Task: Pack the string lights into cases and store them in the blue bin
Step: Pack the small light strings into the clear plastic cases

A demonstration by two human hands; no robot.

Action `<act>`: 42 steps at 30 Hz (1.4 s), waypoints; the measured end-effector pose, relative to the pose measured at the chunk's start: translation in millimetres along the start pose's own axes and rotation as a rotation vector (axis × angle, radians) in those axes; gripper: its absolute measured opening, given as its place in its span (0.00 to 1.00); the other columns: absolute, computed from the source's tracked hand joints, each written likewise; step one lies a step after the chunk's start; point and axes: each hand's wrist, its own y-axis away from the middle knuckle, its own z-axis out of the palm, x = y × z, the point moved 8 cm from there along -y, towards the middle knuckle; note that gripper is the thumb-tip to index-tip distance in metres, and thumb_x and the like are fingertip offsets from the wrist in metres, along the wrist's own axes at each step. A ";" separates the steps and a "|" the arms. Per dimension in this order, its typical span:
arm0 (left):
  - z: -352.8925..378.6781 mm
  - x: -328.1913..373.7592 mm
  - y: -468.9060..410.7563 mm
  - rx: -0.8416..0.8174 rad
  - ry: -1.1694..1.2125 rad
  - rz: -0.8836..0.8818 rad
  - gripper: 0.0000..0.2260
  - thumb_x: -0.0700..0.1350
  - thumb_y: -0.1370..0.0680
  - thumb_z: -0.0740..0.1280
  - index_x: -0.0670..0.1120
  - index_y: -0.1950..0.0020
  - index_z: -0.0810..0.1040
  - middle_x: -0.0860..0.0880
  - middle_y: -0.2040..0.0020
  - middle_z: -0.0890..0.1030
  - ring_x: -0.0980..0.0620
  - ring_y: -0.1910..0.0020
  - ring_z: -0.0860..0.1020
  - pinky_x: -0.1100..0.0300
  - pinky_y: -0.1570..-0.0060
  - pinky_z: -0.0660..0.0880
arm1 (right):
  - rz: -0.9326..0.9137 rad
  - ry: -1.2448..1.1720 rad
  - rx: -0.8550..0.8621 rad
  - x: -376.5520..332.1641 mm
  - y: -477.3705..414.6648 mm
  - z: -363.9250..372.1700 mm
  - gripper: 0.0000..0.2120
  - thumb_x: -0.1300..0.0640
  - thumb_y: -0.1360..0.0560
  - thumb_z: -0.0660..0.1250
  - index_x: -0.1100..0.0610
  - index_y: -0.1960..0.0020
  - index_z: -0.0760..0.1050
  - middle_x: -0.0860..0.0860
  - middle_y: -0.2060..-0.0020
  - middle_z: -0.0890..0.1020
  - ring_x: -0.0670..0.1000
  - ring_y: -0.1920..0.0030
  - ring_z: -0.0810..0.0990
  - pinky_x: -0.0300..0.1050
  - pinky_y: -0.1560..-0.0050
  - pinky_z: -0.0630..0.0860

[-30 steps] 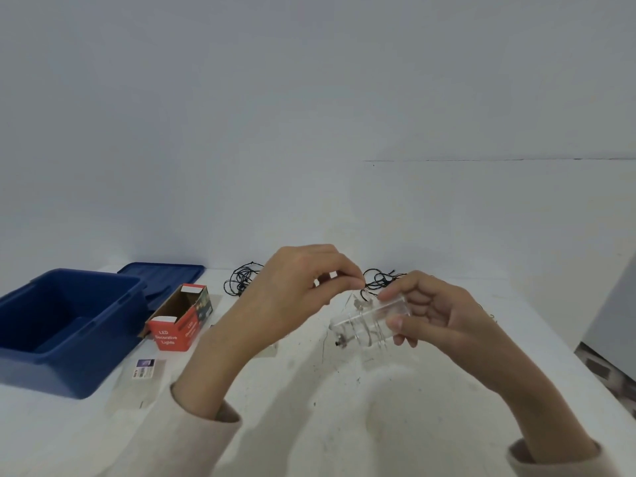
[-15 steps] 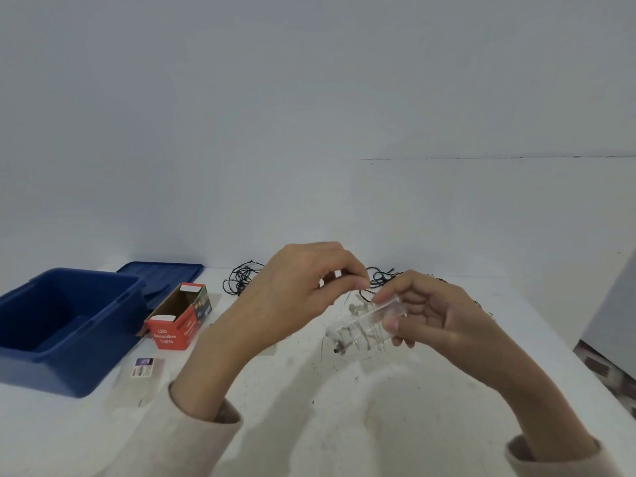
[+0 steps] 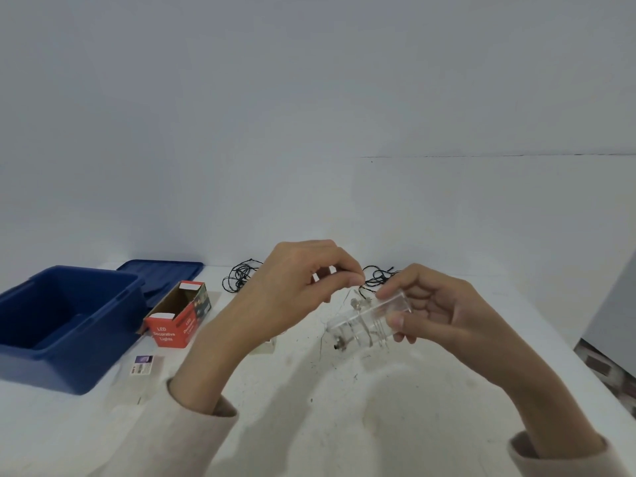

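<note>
While the right hand [image 3: 444, 311] grips the clear case [image 3: 368, 320] at centre right of the frame, tilted above the table [image 3: 344, 425], the left hand [image 3: 303, 287] pinches the fine wire of the string lights [image 3: 358, 302] just above its mouth. Loose strands hang below the case; fed carelessly, they could snag or spring back out. The blue bin [image 3: 69, 325] sits at far left, well apart

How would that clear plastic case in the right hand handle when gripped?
The clear rectangular plastic case is probably stiff: it shows no bending in the right hand. Likely light, since fingertips alone hold it. Its smooth walls may be slippery.
</note>
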 end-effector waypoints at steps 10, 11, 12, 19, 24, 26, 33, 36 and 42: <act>9.3 -8.8 5.6 0.069 0.364 -0.122 0.07 0.42 0.30 0.69 0.55 0.62 0.82 0.55 0.66 0.81 0.55 0.71 0.74 0.69 0.72 0.69 | -0.092 -0.249 0.095 -11.5 -0.8 -6.7 0.10 0.65 0.34 0.67 0.51 0.58 0.80 0.54 0.67 0.79 0.50 0.69 0.76 0.38 0.66 0.73; 11.4 -11.9 7.5 0.098 0.411 -0.138 0.10 0.39 0.32 0.68 0.55 0.63 0.83 0.55 0.68 0.81 0.55 0.72 0.73 0.68 0.73 0.69 | -0.095 -0.294 0.117 -10.6 -1.1 -6.3 0.11 0.65 0.34 0.67 0.51 0.59 0.80 0.55 0.67 0.79 0.51 0.70 0.76 0.38 0.66 0.73; 14.1 -14.5 9.8 0.123 0.457 -0.156 0.14 0.35 0.33 0.67 0.55 0.64 0.83 0.54 0.71 0.80 0.54 0.74 0.73 0.68 0.74 0.69 | -0.095 -0.341 0.138 -8.9 -1.2 -5.4 0.11 0.65 0.34 0.66 0.51 0.59 0.81 0.55 0.67 0.79 0.51 0.70 0.76 0.39 0.67 0.73; 57.2 -16.3 31.7 0.085 0.764 -0.347 0.10 0.34 0.24 0.64 0.46 0.53 0.83 0.47 0.64 0.83 0.54 0.77 0.74 0.64 0.75 0.72 | -0.097 -0.336 0.351 -0.1 0.3 -13.5 0.10 0.65 0.31 0.69 0.58 0.51 0.76 0.57 0.67 0.80 0.53 0.68 0.80 0.40 0.63 0.76; 60.6 -14.5 34.7 0.077 0.626 -0.385 0.13 0.36 0.22 0.62 0.51 0.52 0.82 0.46 0.59 0.84 0.54 0.78 0.73 0.65 0.77 0.70 | -0.140 0.001 0.330 -12.0 1.6 -6.1 0.19 0.70 0.24 0.61 0.48 0.46 0.77 0.53 0.60 0.81 0.53 0.65 0.84 0.45 0.55 0.80; 59.1 -12.8 33.8 0.063 0.551 -0.383 0.13 0.37 0.22 0.62 0.54 0.52 0.82 0.47 0.58 0.84 0.55 0.78 0.73 0.65 0.77 0.69 | -0.139 0.030 0.327 -14.2 1.1 -5.4 0.20 0.70 0.24 0.60 0.47 0.45 0.77 0.54 0.59 0.80 0.53 0.64 0.84 0.48 0.53 0.80; 51.4 -4.8 30.4 0.014 0.366 -0.381 0.12 0.38 0.20 0.60 0.53 0.54 0.80 0.61 0.78 0.76 0.60 0.83 0.67 0.72 0.77 0.62 | -0.144 0.128 0.344 -12.7 -1.0 -7.6 0.18 0.67 0.23 0.61 0.47 0.43 0.77 0.58 0.53 0.81 0.52 0.62 0.85 0.51 0.51 0.80; 47.7 0.5 28.9 -0.013 0.122 -0.320 0.11 0.40 0.20 0.60 0.49 0.52 0.82 0.63 0.76 0.76 0.59 0.80 0.70 0.72 0.73 0.64 | -0.123 0.106 0.342 -7.3 -1.6 -10.1 0.17 0.67 0.23 0.62 0.49 0.43 0.78 0.54 0.50 0.82 0.52 0.63 0.85 0.44 0.53 0.80; 49.2 7.2 24.0 -0.153 -0.484 -0.185 0.13 0.45 0.21 0.54 0.50 0.42 0.76 0.50 0.49 0.79 0.47 0.49 0.76 0.51 0.48 0.72 | -0.157 0.219 0.465 9.9 -0.4 -16.8 0.21 0.71 0.25 0.63 0.46 0.47 0.77 0.59 0.55 0.80 0.54 0.60 0.82 0.32 0.60 0.78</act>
